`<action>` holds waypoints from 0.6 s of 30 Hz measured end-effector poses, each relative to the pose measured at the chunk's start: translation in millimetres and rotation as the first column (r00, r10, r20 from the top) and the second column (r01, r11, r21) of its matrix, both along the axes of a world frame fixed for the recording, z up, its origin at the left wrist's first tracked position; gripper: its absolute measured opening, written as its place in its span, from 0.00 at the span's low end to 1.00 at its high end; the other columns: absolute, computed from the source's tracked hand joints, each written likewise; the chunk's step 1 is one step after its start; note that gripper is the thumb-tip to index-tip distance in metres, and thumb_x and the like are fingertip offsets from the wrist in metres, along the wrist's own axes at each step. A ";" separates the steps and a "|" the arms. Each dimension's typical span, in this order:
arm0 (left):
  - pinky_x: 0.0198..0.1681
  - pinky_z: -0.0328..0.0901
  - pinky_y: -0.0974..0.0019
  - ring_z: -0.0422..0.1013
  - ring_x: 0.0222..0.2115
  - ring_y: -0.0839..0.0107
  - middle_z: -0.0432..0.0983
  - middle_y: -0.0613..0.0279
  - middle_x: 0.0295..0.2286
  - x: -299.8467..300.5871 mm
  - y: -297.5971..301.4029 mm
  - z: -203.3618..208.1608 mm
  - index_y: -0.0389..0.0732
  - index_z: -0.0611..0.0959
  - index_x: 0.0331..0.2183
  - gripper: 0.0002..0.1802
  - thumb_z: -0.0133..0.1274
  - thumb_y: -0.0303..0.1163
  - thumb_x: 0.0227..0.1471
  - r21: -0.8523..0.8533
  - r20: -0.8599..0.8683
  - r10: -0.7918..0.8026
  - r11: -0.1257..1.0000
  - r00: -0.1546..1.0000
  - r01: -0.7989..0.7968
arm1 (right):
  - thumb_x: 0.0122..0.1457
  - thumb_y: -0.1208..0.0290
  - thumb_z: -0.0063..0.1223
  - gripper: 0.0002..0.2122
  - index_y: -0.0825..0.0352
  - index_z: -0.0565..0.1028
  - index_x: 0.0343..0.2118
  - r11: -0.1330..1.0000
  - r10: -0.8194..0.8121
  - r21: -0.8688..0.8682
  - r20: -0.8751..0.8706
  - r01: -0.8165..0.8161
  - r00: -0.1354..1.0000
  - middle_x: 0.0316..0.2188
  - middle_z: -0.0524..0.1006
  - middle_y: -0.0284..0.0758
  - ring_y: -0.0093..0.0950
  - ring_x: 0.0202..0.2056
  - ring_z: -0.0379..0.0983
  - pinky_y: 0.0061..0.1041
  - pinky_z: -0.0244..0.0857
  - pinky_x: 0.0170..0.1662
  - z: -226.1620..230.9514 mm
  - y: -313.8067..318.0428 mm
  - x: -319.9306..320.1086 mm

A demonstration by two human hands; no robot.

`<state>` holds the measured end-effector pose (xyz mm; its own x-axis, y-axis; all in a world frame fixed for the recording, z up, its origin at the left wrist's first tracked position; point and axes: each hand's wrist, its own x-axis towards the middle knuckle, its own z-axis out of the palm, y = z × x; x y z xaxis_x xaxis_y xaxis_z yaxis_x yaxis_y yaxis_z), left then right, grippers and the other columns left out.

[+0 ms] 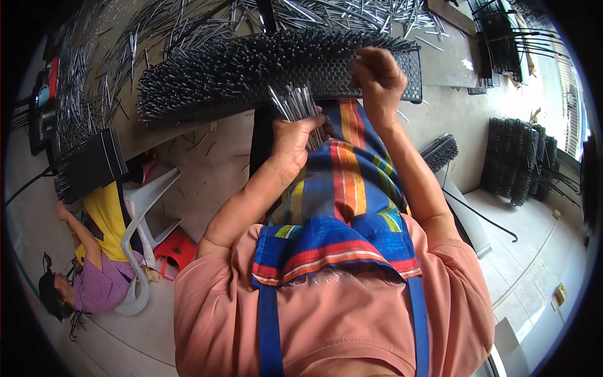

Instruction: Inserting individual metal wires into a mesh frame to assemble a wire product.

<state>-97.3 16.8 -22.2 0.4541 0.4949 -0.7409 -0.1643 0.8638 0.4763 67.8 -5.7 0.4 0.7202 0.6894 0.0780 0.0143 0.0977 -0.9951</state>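
Note:
A bundle of thin, silvery metal rods (295, 100) is gripped in my left hand (293, 141), just in front of a long black perforated rack (409, 75). Dark upright rods (213, 72) fill the rack's holes densely from its left end to the middle and along the back edge. Bare holes show towards its front right. Over that part hovers my right hand (382, 78), closed with fingers pinched together. Whatever it may hold is hidden. A striped apron (345, 176) covers my lap below the bundle.
Loose metal rods (345, 14) lie scattered over the table behind the rack and down its left side. At the left, another person (107, 276) sits by a white plastic chair (135, 251). Stacked dark racks (512, 157) stand on the floor to the right.

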 end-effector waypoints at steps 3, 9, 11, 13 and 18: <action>0.25 0.73 0.66 0.77 0.22 0.65 0.80 0.56 0.25 1.3 -5.6 -0.8 0.33 0.82 0.32 0.08 0.58 0.17 0.44 0.097 -0.017 -0.024 0.995 1.000 0.026 | 0.53 0.83 0.57 0.04 0.68 0.77 0.31 1.000 -0.012 -0.013 0.131 0.014 0.991 0.22 0.77 0.29 0.15 0.21 0.71 0.14 0.64 0.23 2.9 12.6 8.0; 0.26 0.73 0.66 0.77 0.23 0.66 0.80 0.55 0.26 1.0 -2.6 4.7 0.34 0.82 0.33 0.09 0.57 0.18 0.44 0.103 0.012 -0.061 0.993 0.998 0.060 | 0.52 0.81 0.60 0.04 0.68 0.78 0.31 0.999 0.008 -0.045 0.563 0.021 0.827 0.21 0.77 0.26 0.14 0.22 0.70 0.15 0.65 0.26 -8.2 27.0 17.2; 0.26 0.73 0.65 0.77 0.22 0.66 0.80 0.54 0.26 0.6 -1.3 3.9 0.32 0.82 0.31 0.09 0.58 0.16 0.42 0.079 0.014 -0.060 0.995 0.998 0.058 | 0.52 0.81 0.61 0.05 0.68 0.79 0.32 0.999 0.014 -0.041 0.572 0.012 0.820 0.21 0.78 0.26 0.15 0.22 0.71 0.15 0.65 0.27 -6.9 29.0 16.8; 0.26 0.73 0.65 0.78 0.23 0.66 0.81 0.55 0.26 1.3 -2.6 4.7 0.32 0.82 0.31 0.09 0.58 0.17 0.42 0.081 0.021 -0.043 0.996 0.999 0.041 | 0.51 0.80 0.62 0.06 0.68 0.79 0.32 1.000 0.006 -0.007 0.667 -0.002 0.745 0.24 0.79 0.30 0.15 0.25 0.72 0.16 0.66 0.28 -6.8 29.8 16.8; 0.26 0.73 0.65 0.78 0.23 0.66 0.81 0.54 0.26 2.4 -3.6 4.0 0.32 0.82 0.31 0.09 0.58 0.16 0.42 0.091 0.042 -0.053 0.995 0.998 0.049 | 0.49 0.79 0.63 0.07 0.66 0.80 0.33 0.999 0.020 -0.049 0.714 0.021 0.700 0.26 0.80 0.32 0.18 0.26 0.75 0.18 0.67 0.29 -6.8 32.0 22.5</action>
<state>-94.9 13.2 -18.2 0.5117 0.5334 -0.6735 -0.1433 0.8259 0.5453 90.3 26.3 -6.4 0.4630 0.7070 0.5346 0.7226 0.0482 -0.6896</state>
